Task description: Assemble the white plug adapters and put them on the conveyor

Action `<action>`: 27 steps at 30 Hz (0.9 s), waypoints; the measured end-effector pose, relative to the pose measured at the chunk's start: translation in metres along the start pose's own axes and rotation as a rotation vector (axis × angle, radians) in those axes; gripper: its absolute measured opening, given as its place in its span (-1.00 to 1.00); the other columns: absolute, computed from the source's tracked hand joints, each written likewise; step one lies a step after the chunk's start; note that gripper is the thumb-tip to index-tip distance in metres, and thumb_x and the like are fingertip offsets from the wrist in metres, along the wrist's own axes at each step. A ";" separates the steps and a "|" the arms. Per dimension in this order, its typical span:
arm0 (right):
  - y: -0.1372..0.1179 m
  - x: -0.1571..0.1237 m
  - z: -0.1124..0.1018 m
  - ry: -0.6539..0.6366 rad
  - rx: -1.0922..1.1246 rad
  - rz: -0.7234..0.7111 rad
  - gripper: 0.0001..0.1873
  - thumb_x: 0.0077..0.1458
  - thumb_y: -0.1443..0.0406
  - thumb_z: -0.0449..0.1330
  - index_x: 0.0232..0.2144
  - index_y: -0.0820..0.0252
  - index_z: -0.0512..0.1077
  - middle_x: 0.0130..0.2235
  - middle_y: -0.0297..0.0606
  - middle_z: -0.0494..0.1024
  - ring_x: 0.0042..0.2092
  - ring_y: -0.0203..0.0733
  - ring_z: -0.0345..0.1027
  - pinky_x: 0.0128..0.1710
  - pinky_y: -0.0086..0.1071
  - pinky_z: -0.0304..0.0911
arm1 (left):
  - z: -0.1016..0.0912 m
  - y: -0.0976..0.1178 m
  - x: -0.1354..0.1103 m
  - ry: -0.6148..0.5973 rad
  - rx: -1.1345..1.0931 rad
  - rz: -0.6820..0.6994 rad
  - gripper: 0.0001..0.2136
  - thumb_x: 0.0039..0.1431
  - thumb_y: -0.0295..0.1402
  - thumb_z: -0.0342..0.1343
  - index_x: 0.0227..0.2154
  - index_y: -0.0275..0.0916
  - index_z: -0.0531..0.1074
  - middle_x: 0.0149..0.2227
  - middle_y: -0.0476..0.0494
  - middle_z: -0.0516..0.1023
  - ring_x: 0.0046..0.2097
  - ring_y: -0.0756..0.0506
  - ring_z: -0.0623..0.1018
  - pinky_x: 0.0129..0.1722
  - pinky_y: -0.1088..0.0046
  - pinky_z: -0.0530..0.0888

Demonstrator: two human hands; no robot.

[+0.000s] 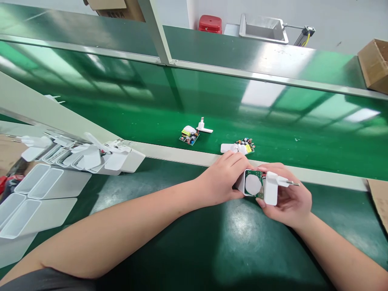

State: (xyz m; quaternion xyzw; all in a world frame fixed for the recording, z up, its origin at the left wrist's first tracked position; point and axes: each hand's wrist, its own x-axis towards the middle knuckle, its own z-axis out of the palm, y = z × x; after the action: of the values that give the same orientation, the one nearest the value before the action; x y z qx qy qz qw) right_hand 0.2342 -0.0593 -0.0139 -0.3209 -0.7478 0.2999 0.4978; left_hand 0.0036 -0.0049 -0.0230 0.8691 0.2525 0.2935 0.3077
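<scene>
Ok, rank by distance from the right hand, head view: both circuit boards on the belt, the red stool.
1. Nearer circuit board, on the belt just beyond the right hand, which grips the charger.
2. Other circuit board, farther left on the belt.
3. Red stool, behind the belt at the back.

Green belt [212, 109]; white plug cover [270, 188]; green circuit board [254, 184]; red stool [210, 23]; brown carton [376, 64].

Factory: conveyor belt [212, 105], circuit boards [189, 136]

Glossy green belt [273, 121]; white plastic plug cap [270, 188]; metal pins [292, 184].
</scene>
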 end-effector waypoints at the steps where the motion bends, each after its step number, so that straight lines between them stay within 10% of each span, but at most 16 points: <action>1: 0.000 0.000 0.000 -0.002 -0.006 0.001 -0.17 -0.02 0.56 0.41 0.31 0.14 0.45 0.11 -0.06 0.60 0.12 0.15 0.53 0.03 -0.04 0.54 | 0.000 0.000 0.000 -0.001 0.006 0.009 -0.57 0.18 -0.44 0.35 0.08 -0.20 0.40 0.03 -0.23 0.57 0.09 -0.29 0.51 0.12 0.12 0.49; 27: -0.004 0.000 -0.001 0.017 -0.118 -0.029 -0.25 -0.02 0.42 0.46 0.25 0.09 0.49 0.00 -0.05 0.63 -0.04 0.16 0.56 -0.16 -0.01 0.56 | -0.003 0.003 -0.001 -0.018 0.048 0.060 -0.64 0.27 -0.41 0.28 0.10 -0.24 0.44 0.02 -0.27 0.61 0.04 -0.28 0.54 0.08 0.12 0.50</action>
State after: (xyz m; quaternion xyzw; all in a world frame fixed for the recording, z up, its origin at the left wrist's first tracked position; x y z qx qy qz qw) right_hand 0.2346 -0.0617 -0.0110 -0.3415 -0.7645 0.2452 0.4886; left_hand 0.0021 -0.0069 -0.0193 0.8860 0.2305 0.2885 0.2804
